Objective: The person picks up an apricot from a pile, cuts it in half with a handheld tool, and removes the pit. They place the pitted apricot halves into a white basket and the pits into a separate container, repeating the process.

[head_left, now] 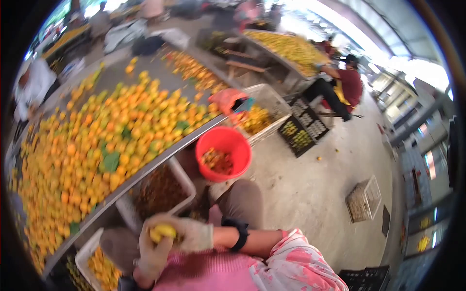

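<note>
Both gloved: left hand (152, 253) and right hand (195, 234) cupping yellow fruit (164, 230) between them | probably weighing little, feeling firm-skinned, bruising under hard squeezing | rounded sides likely offering the best hold | fruit heap (82, 150) lying ahead-left of the hands on tabletop (114, 73)

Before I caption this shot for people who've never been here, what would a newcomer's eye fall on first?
Probably the big spread of orange and yellow fruit covering much of the table on the left of the view. Next, the bright red bucket near the middle, beside the table, with reddish-brown scraps inside. Then, low down, the gloved left hand and right hand around a yellow fruit.
</note>
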A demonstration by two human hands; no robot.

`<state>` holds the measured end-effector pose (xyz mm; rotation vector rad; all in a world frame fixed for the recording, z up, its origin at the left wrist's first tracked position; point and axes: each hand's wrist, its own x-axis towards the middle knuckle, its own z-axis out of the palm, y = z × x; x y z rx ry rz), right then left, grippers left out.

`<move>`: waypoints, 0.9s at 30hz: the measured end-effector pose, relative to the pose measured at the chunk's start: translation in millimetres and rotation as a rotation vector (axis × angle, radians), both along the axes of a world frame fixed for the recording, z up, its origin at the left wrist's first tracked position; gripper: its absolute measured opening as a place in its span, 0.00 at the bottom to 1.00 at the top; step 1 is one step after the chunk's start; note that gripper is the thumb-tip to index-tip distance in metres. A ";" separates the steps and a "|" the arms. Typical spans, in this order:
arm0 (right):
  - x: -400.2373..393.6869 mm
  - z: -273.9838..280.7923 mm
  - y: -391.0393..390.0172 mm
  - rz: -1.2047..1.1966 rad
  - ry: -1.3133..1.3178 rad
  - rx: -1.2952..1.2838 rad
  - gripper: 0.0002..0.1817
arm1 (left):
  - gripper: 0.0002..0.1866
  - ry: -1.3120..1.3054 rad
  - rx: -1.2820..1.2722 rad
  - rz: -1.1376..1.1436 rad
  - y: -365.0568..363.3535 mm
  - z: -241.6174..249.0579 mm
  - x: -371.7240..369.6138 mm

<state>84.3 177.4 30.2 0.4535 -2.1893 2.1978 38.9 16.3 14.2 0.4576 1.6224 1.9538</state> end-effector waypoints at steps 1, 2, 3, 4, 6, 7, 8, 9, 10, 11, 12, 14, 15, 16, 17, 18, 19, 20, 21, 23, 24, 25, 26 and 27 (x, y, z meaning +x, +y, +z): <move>-3.1 -0.8 1.8 -0.026 -0.030 -0.020 0.31 | 0.22 -0.055 0.036 -0.023 3.6 3.8 -2.5; -7.3 -3.5 4.5 -0.036 -0.068 -0.050 0.31 | 0.22 -0.112 0.065 -0.027 6.6 4.6 -8.9; -9.4 -5.2 4.5 -0.077 -0.038 -0.034 0.32 | 0.23 -0.089 0.034 -0.038 6.0 1.6 -14.1; -13.9 -9.3 6.2 -0.079 0.032 0.006 0.33 | 0.22 -0.087 0.118 0.010 10.2 -1.9 -12.2; -7.0 -6.0 2.5 -0.047 -0.213 -0.062 0.33 | 0.18 0.000 0.029 0.006 6.4 -9.2 -12.9; -5.5 0.6 -1.5 -0.067 -0.330 -0.112 0.32 | 0.17 0.079 0.018 0.041 5.6 -14.5 -12.1; -6.9 0.0 -5.0 -0.065 -0.403 -0.100 0.33 | 0.16 0.075 -0.006 0.068 4.9 -11.5 -11.2; -7.5 4.7 -7.7 -0.047 -0.498 -0.142 0.33 | 0.16 0.066 -0.014 0.078 2.2 -13.3 -10.3; -8.7 8.4 -9.3 -0.040 -0.585 -0.178 0.34 | 0.17 0.064 -0.012 0.079 0.4 -14.3 -10.9; -9.1 3.6 -12.2 -0.044 -0.516 -0.159 0.34 | 0.17 0.057 -0.019 0.085 -2.2 -15.0 -11.6; -9.7 4.0 -11.5 -0.040 -0.525 -0.167 0.34 | 0.17 0.088 -0.021 0.080 -1.7 -14.6 -12.3; -10.1 4.4 -12.7 -0.041 -0.504 -0.141 0.33 | 0.18 0.118 -0.020 0.072 -2.2 -19.2 -12.4; -9.8 4.4 -13.1 -0.040 -0.510 -0.145 0.33 | 0.18 0.149 -0.001 0.105 -1.0 -24.0 -10.9; -10.2 4.5 -13.5 -0.051 -0.521 -0.170 0.33 | 0.17 0.184 0.021 0.138 -0.4 -26.7 -10.8; -11.0 4.5 -13.9 -0.061 -0.533 -0.193 0.32 | 0.17 0.182 0.019 0.137 -0.7 -27.4 -11.3; -11.8 4.3 -13.9 -0.062 -0.536 -0.195 0.32 | 0.17 0.149 0.023 0.120 -0.9 -26.0 -11.8; -12.7 4.2 -13.5 -0.064 -0.544 -0.171 0.34 | 0.16 0.115 0.027 0.103 -1.1 -24.3 -11.7; -12.9 4.1 -13.6 -0.065 -0.552 -0.146 0.36 | 0.16 0.110 0.025 0.103 -0.8 -22.7 -10.9; -12.8 4.0 -14.6 -0.064 -0.557 -0.148 0.36 | 0.15 0.046 0.080 0.093 -0.1 -21.0 -9.9; -12.4 3.9 -16.8 -0.093 -0.545 -0.117 0.35 | 0.14 -0.023 0.131 0.088 -0.4 -21.4 -8.8; -12.4 4.4 -17.4 -0.091 -0.548 -0.118 0.35 | 0.14 -0.040 0.131 0.085 -0.9 -22.3 -9.3; -12.2 5.0 -17.7 -0.098 -0.562 -0.123 0.34 | 0.13 -0.057 0.131 0.081 -1.4 -22.9 -9.0; -11.8 5.1 -18.0 -0.105 -0.576 -0.127 0.34 | 0.13 -0.059 0.130 0.083 -1.0 -23.1 -7.7; -11.5 4.4 -18.3 -0.103 -0.577 -0.127 0.34 | 0.14 -0.081 0.138 0.103 0.5 -23.0 -6.8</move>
